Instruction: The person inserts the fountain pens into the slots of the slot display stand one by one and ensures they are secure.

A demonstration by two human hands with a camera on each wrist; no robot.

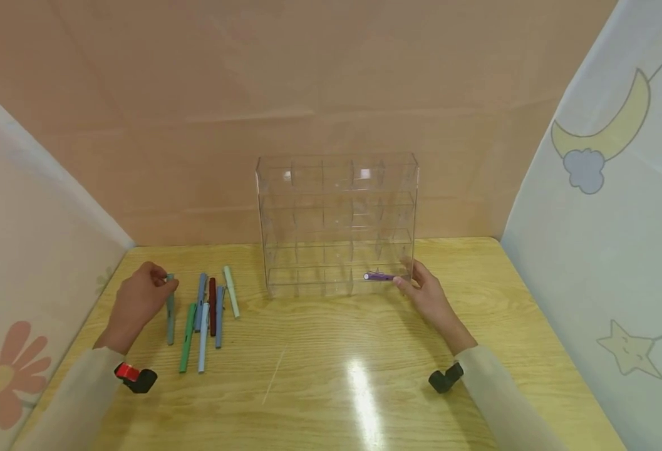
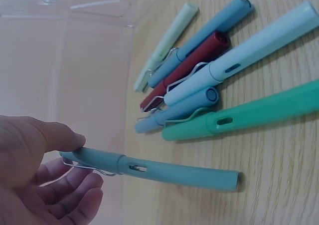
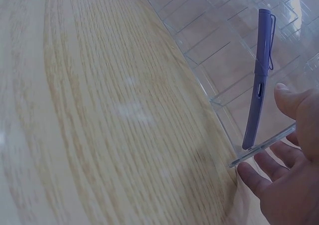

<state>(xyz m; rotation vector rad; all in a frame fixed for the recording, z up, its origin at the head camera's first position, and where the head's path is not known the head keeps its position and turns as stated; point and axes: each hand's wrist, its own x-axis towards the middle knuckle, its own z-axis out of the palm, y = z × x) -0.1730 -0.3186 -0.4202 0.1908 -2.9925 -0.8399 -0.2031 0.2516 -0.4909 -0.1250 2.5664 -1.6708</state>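
My left hand (image 1: 141, 295) pinches a grey-teal fountain pen (image 2: 179, 176) by its clipped cap end, thumb on top and fingers beneath. The pen's far end slants down to the table. A clear acrylic rack (image 1: 336, 190) with rows of small compartments stands upright at the back. At its lower right corner, my right hand (image 1: 428, 294) holds the side wall, thumb on the front side and fingers outside. A purple fountain pen (image 3: 259, 75) lies sideways in the bottom row, one end against that wall, close beside the thumb.
Right of my left hand lie several more pens: green (image 1: 187, 338), light blue (image 1: 203, 338), dark red (image 1: 212, 307), two blue ones and a pale green one (image 1: 232, 292). Patterned cloth walls (image 1: 601, 207) enclose the wooden table (image 1: 308, 376) at the sides.
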